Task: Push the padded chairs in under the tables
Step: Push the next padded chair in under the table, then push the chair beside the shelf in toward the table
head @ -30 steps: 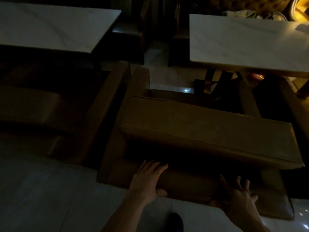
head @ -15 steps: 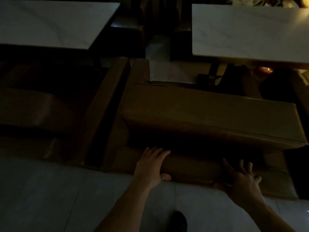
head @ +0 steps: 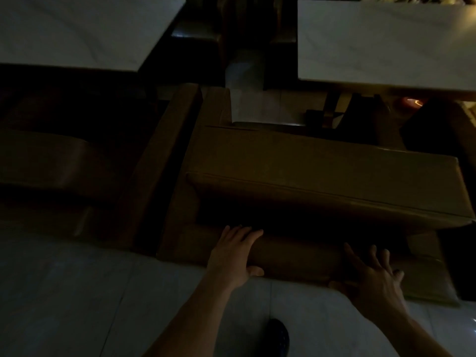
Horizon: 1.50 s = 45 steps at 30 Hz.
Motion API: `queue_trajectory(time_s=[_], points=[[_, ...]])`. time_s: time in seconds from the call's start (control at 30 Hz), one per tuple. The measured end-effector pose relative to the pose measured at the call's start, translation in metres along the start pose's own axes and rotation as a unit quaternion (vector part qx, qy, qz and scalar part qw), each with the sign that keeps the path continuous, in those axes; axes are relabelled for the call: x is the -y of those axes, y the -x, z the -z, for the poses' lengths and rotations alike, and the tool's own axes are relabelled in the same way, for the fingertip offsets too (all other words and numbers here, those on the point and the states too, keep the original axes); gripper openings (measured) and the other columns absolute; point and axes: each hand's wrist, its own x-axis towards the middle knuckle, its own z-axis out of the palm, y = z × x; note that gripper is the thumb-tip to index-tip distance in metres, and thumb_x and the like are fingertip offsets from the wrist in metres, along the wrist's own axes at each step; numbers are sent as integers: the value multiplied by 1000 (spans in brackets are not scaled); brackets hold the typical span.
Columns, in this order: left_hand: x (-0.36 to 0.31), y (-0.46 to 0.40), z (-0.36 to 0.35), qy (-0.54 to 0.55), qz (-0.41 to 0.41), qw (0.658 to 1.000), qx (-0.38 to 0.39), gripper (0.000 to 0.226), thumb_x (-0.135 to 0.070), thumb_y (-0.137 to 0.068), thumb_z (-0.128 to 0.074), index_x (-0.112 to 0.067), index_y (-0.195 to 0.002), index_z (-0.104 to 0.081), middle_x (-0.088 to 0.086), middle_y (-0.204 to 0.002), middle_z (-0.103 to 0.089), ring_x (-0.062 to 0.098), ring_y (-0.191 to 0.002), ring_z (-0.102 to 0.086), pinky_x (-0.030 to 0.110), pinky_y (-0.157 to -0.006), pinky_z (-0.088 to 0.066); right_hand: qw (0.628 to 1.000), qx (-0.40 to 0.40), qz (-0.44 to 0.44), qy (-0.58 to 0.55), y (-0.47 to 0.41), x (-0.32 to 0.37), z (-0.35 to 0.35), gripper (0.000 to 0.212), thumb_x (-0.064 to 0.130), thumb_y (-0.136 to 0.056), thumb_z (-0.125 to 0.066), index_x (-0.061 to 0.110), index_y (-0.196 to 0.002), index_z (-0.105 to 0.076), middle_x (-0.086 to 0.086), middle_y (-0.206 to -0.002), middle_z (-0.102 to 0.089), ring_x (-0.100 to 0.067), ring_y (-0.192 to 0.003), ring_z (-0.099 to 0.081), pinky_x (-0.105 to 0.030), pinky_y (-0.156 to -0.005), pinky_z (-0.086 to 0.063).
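In dim light a brown padded chair (head: 322, 176) stands in front of me with its back towards me, facing the white marble table (head: 381, 39) at the upper right. My left hand (head: 235, 253) lies flat on the lower back edge of the chair, fingers spread. To its right my right hand (head: 373, 276) presses on the same padded edge, fingers apart. A second brown padded chair (head: 64, 163) stands to the left, in front of the other white marble table (head: 85, 29). Neither hand wraps around anything.
Pale floor tiles (head: 77, 305) lie under my arms, and a dark shoe (head: 278, 336) shows between them. A narrow aisle (head: 244, 81) runs between the two tables. Dark table legs (head: 332, 112) stand beyond the chair. A small orange light (head: 413, 101) glows under the right table.
The chair has slid forward towards the right table, with both hands following on its lower back edge. More floor shows in front of me.
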Motion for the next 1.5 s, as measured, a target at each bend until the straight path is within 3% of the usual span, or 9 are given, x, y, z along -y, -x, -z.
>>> queue_trajectory(time_s=[0.5, 0.67, 0.77, 0.87, 0.93, 1.0, 1.13, 1.27, 1.5], points=[[-6, -7, 7, -21, 29, 998, 42, 93, -56, -75, -72, -44, -149, -16, -9, -160, -19, 19, -147, -8, 40, -121, 5, 996, 88, -29, -8, -8, 6, 14, 112, 87, -69, -49, 48, -148, 19, -12, -162, 19, -44, -146, 19, -71, -115, -13], [-19, -8, 24, -50, 48, 993, 95, 96, -55, -78, -70, -40, -152, -11, -6, -163, -10, 21, -149, 1, 44, -121, 6, 987, 155, -36, -27, -11, 9, 37, 117, 88, -65, -52, 48, -147, 21, -11, -161, 26, -42, -146, 23, -69, -115, -7], [-31, -9, 38, -40, 82, 985, 144, 94, -57, -80, -67, -42, -152, -8, -5, -164, -5, 23, -149, 2, 45, -120, -2, 982, 183, -26, -47, -10, 4, 54, 111, 82, -72, -55, 49, -149, 16, -8, -162, 23, -40, -147, 20, -69, -115, -8], [-40, -6, 55, -20, 90, 981, 173, 88, -58, -82, -65, -42, -151, -13, -5, -163, -10, 24, -149, -6, 46, -117, -17, 989, 143, -6, -35, -4, 1, 73, 92, 68, -82, -55, 49, -152, 0, -5, -166, 2, -35, -151, 3, -71, -114, -9], [-45, -3, 68, -15, 81, 982, 172, 85, -60, -83, -63, -41, -151, -16, -5, -162, -15, 22, -147, -14, 43, -116, -21, 994, 108, 4, -35, 3, 4, 86, 86, 71, -83, -49, 45, -153, -7, -4, -165, -12, -32, -151, -6, -65, -116, -11], [-50, 0, 80, -2, 79, 983, 168, 85, -63, -81, -62, -42, -151, -17, -7, -160, -19, 20, -145, -19, 42, -116, -23, 995, 83, 8, -51, 14, 8, 99, 88, 79, -81, -42, 42, -154, -10, -5, -164, -15, -31, -151, -8, -59, -118, -12], [-67, 5, 105, 5, 45, 988, 151, 86, -68, -80, -61, -41, -150, -20, -10, -159, -23, 18, -143, -24, 40, -116, -25, 996, 56, 4, -74, 43, 19, 122, 92, 77, -80, -48, 39, -155, -11, -7, -164, -16, -31, -151, -12, -51, -119, -18], [-81, 23, 132, 7, 10, 991, 136, 88, -70, -78, -62, -43, -150, -20, -10, -158, -25, 17, -141, -27, 41, -114, -29, 997, 33, 7, -69, 77, 26, 139, 88, 66, -84, -56, 36, -155, -14, -7, -158, -29, -31, -144, -27, -47, -114, -31], [-98, 54, 172, -13, -41, 993, 108, 87, -68, -78, -63, -42, -150, -23, -8, -156, -29, 18, -140, -32, 42, -111, -33, 997, 23, 8, -72, 127, 31, 164, 80, 40, -90, -63, 37, -155, -16, -2, -154, -35, -25, -139, -36, -39, -109, -37]])
